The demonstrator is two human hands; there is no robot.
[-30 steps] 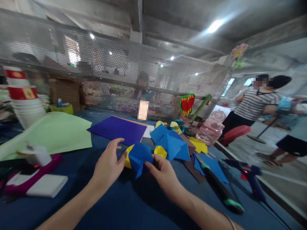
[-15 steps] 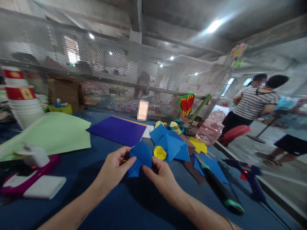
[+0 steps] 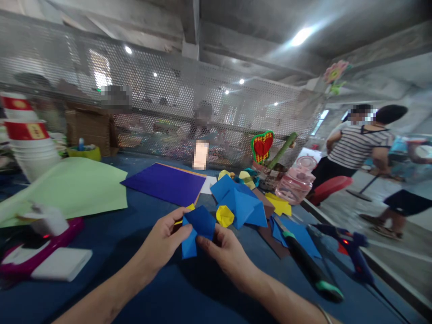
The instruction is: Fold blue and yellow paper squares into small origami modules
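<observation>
Our hands are both on one folded blue paper piece [image 3: 201, 220], held up in front of us over the dark blue table [image 3: 162, 297]. With the left hand [image 3: 165, 234] we pinch its left edge, thumb on the near face; with the right hand [image 3: 229, 247] we grip its right edge, thumb tucked low. A bit of yellow paper [image 3: 191, 207] peeks out behind the blue by our left fingers; we cannot tell whether it is fixed there or only trapped.

If it is only trapped, easing the left pinch could let it slip. Pressing unevenly with the two thumbs could set a crooked crease, and pulling our hands apart could tear the paper at a fold. The lower flap [image 3: 189, 246] hangs free below our thumbs, so a careless turn might bend it.

Just beyond our right fingers sits a small yellow folded piece [image 3: 225, 216], with a larger blue folded form [image 3: 241, 202] beside it; a wide sweep of that hand could knock or flatten either. Farther right, the glue gun [image 3: 356, 249] shows a red light, so its nozzle may be hot enough to burn a straying hand.
</observation>
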